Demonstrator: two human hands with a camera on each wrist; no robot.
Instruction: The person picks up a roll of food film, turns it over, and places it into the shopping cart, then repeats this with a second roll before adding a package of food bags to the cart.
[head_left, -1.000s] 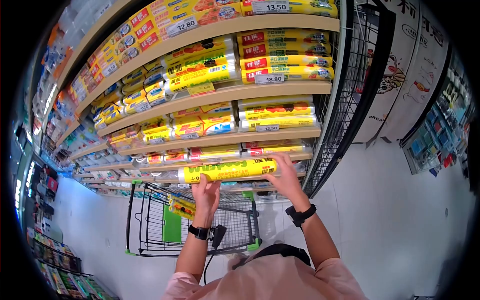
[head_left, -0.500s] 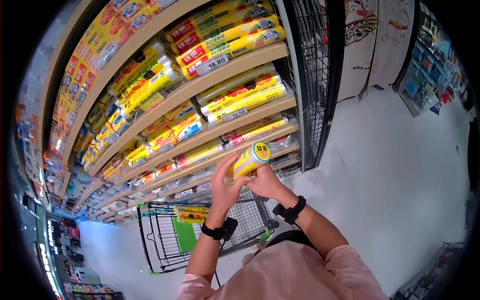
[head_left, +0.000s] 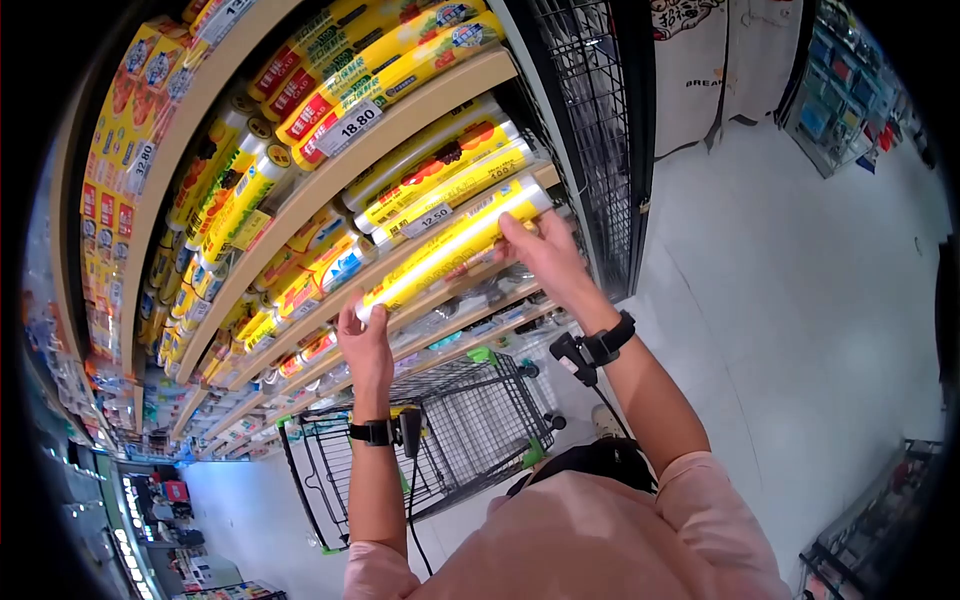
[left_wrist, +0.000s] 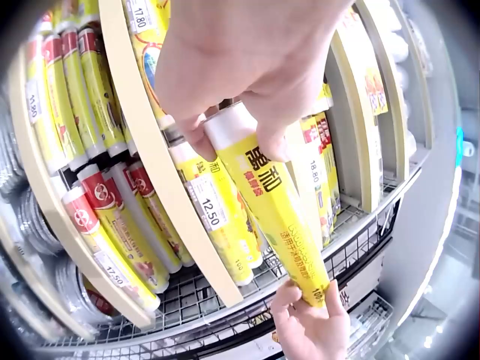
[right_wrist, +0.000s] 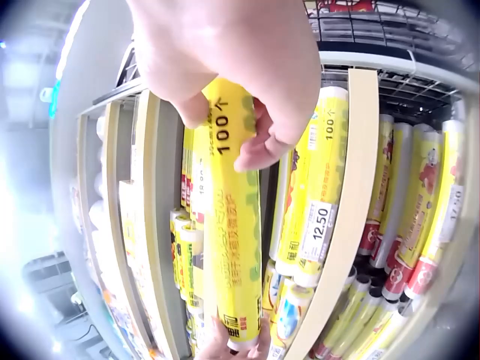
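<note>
Shelf rolls [head_left: 445,178]: are lying stacked behind the 12.50 price tag [head_left: 430,220], at 12 o'clock from the held roll in the head view; one is showing printed red fruit.
Next shelf up: is carrying yellow-and-red 佳能 rolls [head_left: 405,70] at 11 o'clock, with the 18.80 price tag [head_left: 352,130] facing out below them.
Black wire panel [head_left: 598,150]: is standing at 2 o'clock, just beside the shelf ends.
Shopping cart [head_left: 470,430]: is standing at 6 o'clock, below the hands; the left wrist camera [head_left: 407,435] is partly hiding something yellow there.
In the way: the held roll is crossing in front of a shelf edge, covering some goods below.
Yellow 萬和 roll [head_left: 450,250]: is hanging in the air before the shelves, slanting from 8 to 2 o'clock; it is showing a white end, black and red characters, "100个" near the other end, and a bright glare.
Left hand [head_left: 365,345]: its fingers are pinching the 8 o'clock end, thumb and fingers parted by the roll's thickness.
Right hand [head_left: 550,258]: its fingers are curling round the 2 o'clock end, parted likewise.
</note>
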